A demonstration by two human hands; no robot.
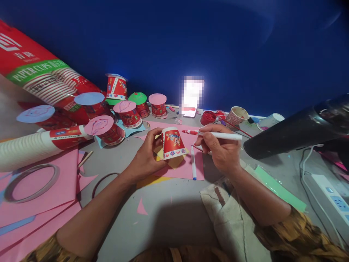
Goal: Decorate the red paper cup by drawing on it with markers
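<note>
My left hand [148,154] grips a red and white paper cup [173,142], turned upside down, from its left side. In my right hand [222,149] is a white marker [222,135] with a red tip pointing left at the cup, a small gap apart from it. Beneath both hands lies a pink paper sheet [196,165], with yellow paper [174,162] on it under the cup. A second, blue-ended marker [193,163] rests on the pink sheet between my hands.
Several upturned cups topped with paper discs, one with a pink disc [99,125], stand at the left. A stack of cups [24,147] and a tape roll [31,183] lie nearer. Rightward are a cloth [229,214], a black cylinder [294,127] and a power strip [334,198].
</note>
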